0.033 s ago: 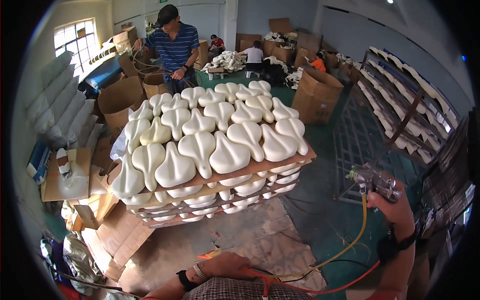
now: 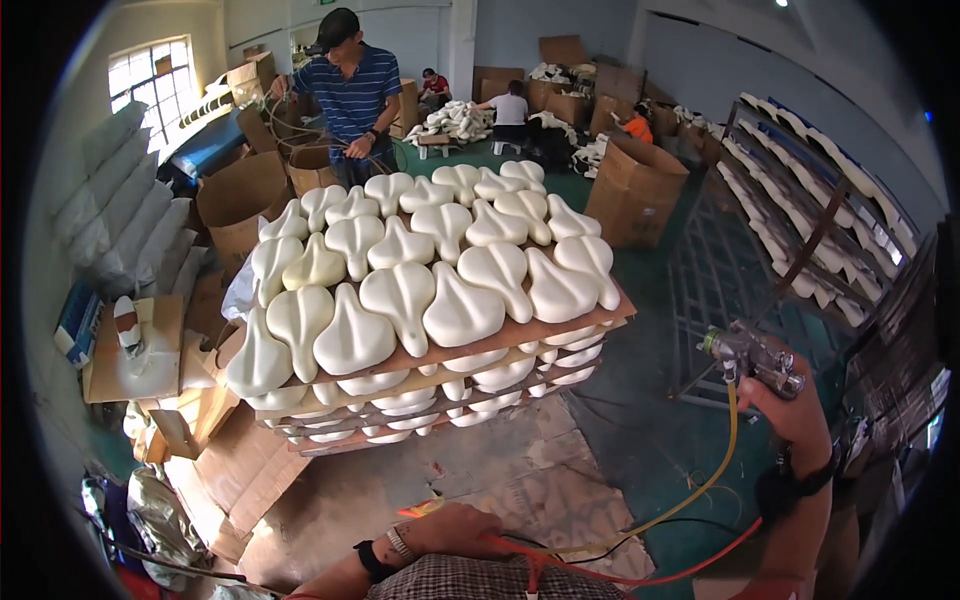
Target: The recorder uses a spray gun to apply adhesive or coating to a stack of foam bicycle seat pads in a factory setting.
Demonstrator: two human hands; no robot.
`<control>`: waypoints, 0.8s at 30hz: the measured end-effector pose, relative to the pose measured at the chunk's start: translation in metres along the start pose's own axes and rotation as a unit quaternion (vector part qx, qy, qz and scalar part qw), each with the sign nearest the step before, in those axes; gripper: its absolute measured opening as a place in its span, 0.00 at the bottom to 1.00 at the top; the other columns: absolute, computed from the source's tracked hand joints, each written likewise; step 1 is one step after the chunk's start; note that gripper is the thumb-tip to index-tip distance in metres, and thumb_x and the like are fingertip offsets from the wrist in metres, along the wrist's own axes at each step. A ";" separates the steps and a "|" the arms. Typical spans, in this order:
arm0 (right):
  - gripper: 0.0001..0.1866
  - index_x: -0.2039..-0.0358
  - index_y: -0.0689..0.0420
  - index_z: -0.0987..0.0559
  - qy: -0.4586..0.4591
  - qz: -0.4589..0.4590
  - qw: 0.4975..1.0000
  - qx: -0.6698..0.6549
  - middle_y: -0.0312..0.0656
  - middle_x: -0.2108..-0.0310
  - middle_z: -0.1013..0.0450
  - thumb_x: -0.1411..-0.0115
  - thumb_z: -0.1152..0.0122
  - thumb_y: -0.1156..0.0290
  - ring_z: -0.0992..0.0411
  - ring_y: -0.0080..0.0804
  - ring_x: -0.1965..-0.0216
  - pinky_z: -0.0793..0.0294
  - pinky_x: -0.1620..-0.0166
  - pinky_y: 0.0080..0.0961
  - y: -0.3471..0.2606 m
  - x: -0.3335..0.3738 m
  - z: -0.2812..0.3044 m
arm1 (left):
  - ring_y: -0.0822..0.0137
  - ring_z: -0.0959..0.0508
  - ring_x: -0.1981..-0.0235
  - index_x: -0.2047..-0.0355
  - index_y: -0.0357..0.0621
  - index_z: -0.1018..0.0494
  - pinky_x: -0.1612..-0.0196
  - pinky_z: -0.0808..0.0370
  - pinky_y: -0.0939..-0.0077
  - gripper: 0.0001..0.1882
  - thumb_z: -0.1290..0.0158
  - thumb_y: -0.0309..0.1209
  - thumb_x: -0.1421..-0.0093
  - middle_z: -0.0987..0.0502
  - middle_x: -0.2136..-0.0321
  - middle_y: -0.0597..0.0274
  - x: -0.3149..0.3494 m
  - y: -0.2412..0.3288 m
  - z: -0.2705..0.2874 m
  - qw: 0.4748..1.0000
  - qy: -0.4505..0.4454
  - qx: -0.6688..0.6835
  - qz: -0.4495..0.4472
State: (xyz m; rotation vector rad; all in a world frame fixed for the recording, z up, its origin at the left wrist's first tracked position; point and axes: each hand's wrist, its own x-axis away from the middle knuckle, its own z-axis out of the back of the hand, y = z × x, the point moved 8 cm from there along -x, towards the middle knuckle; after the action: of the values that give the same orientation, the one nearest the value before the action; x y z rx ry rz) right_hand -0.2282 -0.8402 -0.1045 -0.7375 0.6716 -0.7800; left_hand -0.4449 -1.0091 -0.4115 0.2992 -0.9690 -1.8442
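My right hand (image 2: pixel 775 395) is wrapped round a metal spray gun (image 2: pixel 745 360), held up at the right with its nozzle end turned left. A yellow hose (image 2: pixel 725 462) drops from the gun and curves back toward my body. Low in the middle, my left hand (image 2: pixel 462 527) is closed where the yellow hose and a red hose (image 2: pixel 640 581) meet; its fingers are partly hidden. An orange-yellow piece (image 2: pixel 420 508) shows beyond that hand. Ahead of me, cream-white bicycle saddle pads (image 2: pixel 462 312) lie in rows on a stack of boards (image 2: pixel 560 325), apart from both hands.
A person in a striped shirt (image 2: pixel 355 95) stands behind the stack, holding thin cords or tubes. Seated people work farther back among cardboard boxes (image 2: pixel 630 190). A slanted rack (image 2: pixel 825 215) of pads stands at right. Flattened cardboard (image 2: pixel 250 470) lies at left.
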 end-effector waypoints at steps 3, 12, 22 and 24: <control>0.22 0.50 0.64 0.28 -0.004 -0.018 1.000 -0.008 0.36 0.69 0.27 0.47 0.41 0.76 0.30 0.18 0.72 0.29 0.66 0.16 -0.006 -0.007 -0.016 | 0.52 0.22 0.70 0.62 0.51 0.25 0.66 0.26 0.63 0.25 0.52 0.58 0.44 0.22 0.73 0.57 0.020 -0.015 0.008 0.999 0.013 0.021 0.024; 0.23 0.48 0.64 0.30 -0.008 0.018 0.999 -0.042 0.37 0.69 0.27 0.47 0.41 0.76 0.30 0.20 0.74 0.29 0.68 0.16 -0.035 -0.055 -0.086 | 0.52 0.21 0.69 0.61 0.49 0.25 0.66 0.26 0.64 0.25 0.50 0.56 0.44 0.21 0.73 0.53 0.055 -0.049 0.029 0.999 0.022 0.036 0.019; 0.22 0.49 0.64 0.30 -0.062 0.066 0.996 -0.020 0.34 0.70 0.28 0.46 0.42 0.78 0.31 0.17 0.73 0.30 0.69 0.15 -0.040 -0.071 -0.089 | 0.52 0.21 0.70 0.61 0.48 0.26 0.67 0.26 0.62 0.24 0.50 0.55 0.44 0.22 0.74 0.54 0.041 -0.043 0.019 0.999 0.035 0.005 0.013; 0.21 0.50 0.64 0.30 -0.051 0.051 0.996 -0.042 0.35 0.70 0.28 0.45 0.42 0.78 0.31 0.17 0.73 0.29 0.68 0.16 -0.026 -0.066 -0.080 | 0.51 0.22 0.72 0.62 0.48 0.26 0.68 0.26 0.62 0.23 0.48 0.54 0.45 0.22 0.75 0.55 0.038 -0.039 0.015 0.998 0.056 0.022 0.020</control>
State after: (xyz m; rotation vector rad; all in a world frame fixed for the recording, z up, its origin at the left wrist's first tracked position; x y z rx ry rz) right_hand -0.3342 -0.8263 -0.1122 -0.8076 0.6473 -0.6189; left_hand -0.4972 -1.0264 -0.4220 0.4026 -0.9331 -1.7530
